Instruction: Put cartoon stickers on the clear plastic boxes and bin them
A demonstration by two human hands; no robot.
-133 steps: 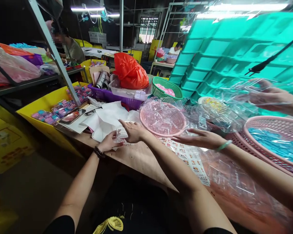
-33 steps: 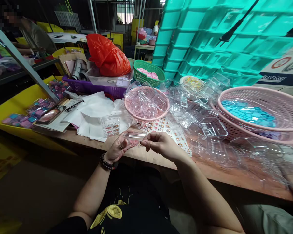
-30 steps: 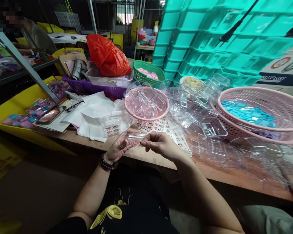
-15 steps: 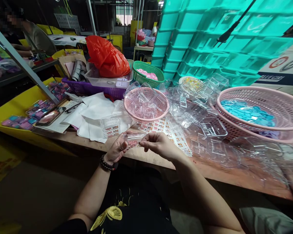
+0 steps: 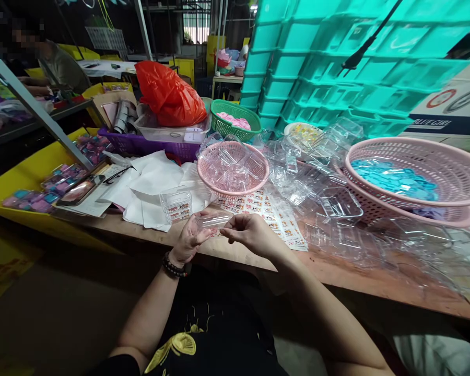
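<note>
A clear plastic box rests in my left hand, whose fingers are closed around its left side. Red print shows on its lower front, partly covered by my thumb. My right hand is closed in a pinch at the box's right end; whatever lies between its fingertips is too small to make out. Just beyond my left hand, another clear plastic box stands on the table. Sheets of printed stickers lie behind my right hand, in front of a pink basket of clear plastic pieces.
Clear plastic boxes spread over the right of the table, beside a pink basket with blue pieces. Teal crates stack behind. Left are white papers, a phone and a yellow bin. Another person sits far left.
The box in my hands has tilted, so its red print shows less. My left thumb has moved lower across its front. A hand at the far right edge is gone from view.
</note>
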